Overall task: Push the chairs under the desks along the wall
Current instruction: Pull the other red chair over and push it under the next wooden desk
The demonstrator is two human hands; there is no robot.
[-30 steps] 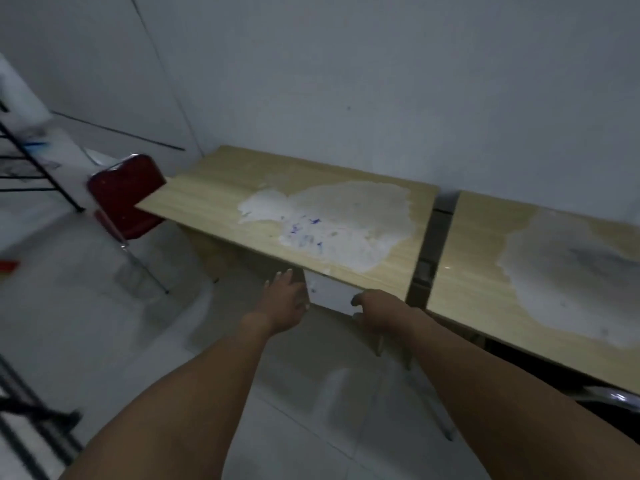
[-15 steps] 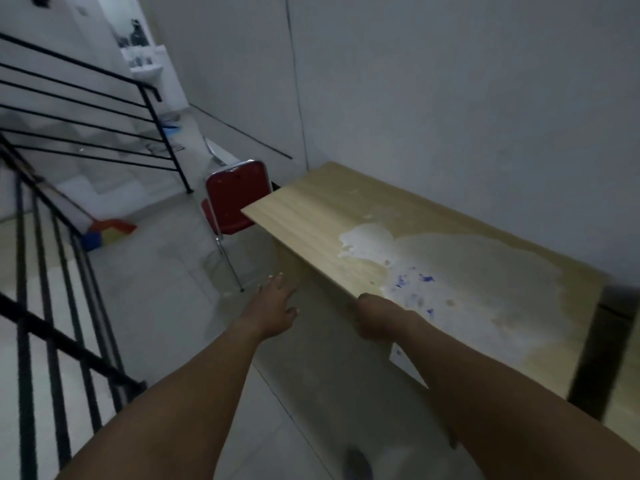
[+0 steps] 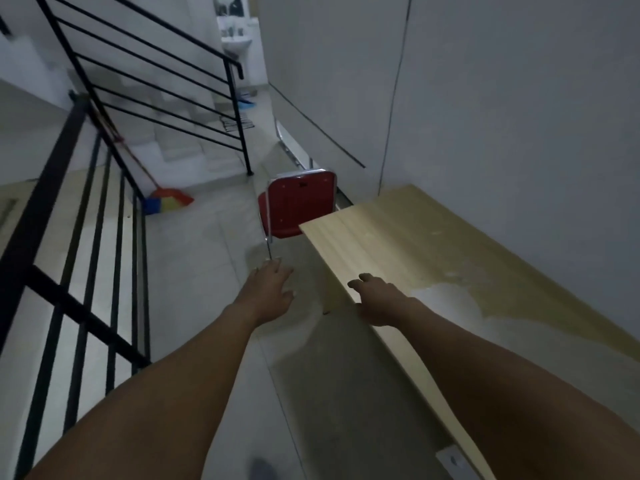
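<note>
A red chair (image 3: 299, 206) with a chrome frame stands on the floor beyond the far end of a light wooden desk (image 3: 408, 244) set against the white wall. Part of the chair's seat is hidden behind the desk's corner. My left hand (image 3: 270, 285) reaches forward over the floor, fingers apart, holding nothing, short of the chair's front leg. My right hand (image 3: 379, 299) hovers at the desk's front edge with fingers loosely curled and empty. Both forearms stretch out toward the chair.
A black stair railing (image 3: 104, 188) runs along the left, leaving a narrow tiled aisle between it and the desk. A broom with a colourful head (image 3: 166, 199) leans on the railing. A white sink (image 3: 235, 45) stands far down the corridor.
The view has swung left along the desk, so the second desk has left the frame. The red chair is now ahead and closer. Both hands stay stretched forward and empty.
</note>
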